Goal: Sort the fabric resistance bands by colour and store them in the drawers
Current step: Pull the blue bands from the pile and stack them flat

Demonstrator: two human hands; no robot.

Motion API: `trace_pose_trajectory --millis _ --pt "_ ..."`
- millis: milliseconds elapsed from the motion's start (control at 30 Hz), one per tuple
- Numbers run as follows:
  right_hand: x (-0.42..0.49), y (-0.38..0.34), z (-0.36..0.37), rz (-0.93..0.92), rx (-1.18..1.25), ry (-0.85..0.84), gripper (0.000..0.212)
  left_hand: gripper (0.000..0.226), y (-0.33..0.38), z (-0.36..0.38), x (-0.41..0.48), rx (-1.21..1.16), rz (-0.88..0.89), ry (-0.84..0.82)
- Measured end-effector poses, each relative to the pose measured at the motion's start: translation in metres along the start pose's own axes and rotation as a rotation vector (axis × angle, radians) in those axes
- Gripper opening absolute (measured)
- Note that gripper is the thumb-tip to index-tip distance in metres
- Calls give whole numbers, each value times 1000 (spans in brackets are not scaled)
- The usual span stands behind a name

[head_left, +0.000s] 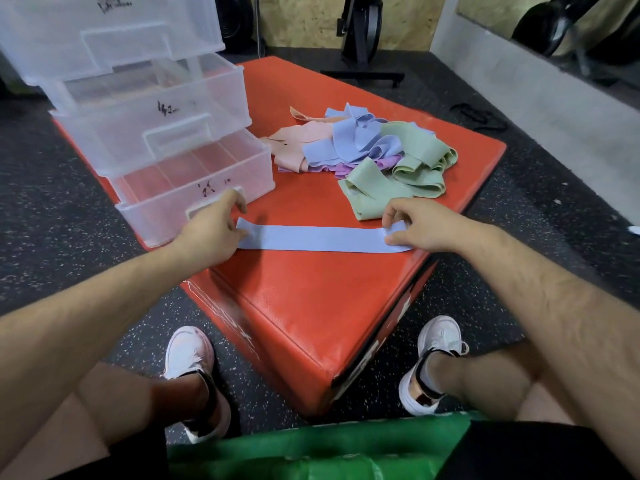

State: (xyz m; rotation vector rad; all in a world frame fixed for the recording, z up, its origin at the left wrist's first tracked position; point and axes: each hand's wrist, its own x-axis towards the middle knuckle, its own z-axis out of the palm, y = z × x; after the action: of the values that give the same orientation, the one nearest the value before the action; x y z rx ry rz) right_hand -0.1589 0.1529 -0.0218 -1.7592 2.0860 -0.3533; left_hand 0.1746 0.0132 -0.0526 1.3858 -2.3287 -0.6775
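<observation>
Reaching forward, left hand point(212, 233) and right hand point(417, 226) grip opposite ends of blue band point(311, 239).

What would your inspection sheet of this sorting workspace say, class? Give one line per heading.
Surface: red padded box, blue band laid flat across it.
Job's things: mixed pile of bands, peach, blue, purple, green; clear drawer unit, lower two drawers pulled out.
Clutter: nothing seen.
Hands: left hand and right hand each pinch an end of the blue band.
Cables: black cord or strap on the floor, cannot tell which.
Surroundings: speckled gym floor, dark gym equipment by the wall.
</observation>
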Motion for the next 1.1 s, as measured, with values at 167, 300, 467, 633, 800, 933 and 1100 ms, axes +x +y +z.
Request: trace_pose_trajectory --millis 167,300,467,633,800,933,1100 --pt "-2 11 0 10 -123 -35 16 5 -9 9 4 178 119 50" --pt "-4 8 -2 8 -162 -30 15 8 -2 8 8 252 123 0" --pt "0 0 -13 48 -213 -124 14 13 12 -2 17 390 74 -88" --pt "17 -21 -29 25 -202 -55 12 6 54 0 41 345 121 -117" --pt "50 -47 -34 -9 -49 37 15 19 99 16 85 200 229 -100" --pt "86 -47 -27 -80 -134 206 16 32 107 36 129 246 224 -95" --pt "119 -42 -23 -2 -294 249 26 40 102 55 174 304 89 -76"
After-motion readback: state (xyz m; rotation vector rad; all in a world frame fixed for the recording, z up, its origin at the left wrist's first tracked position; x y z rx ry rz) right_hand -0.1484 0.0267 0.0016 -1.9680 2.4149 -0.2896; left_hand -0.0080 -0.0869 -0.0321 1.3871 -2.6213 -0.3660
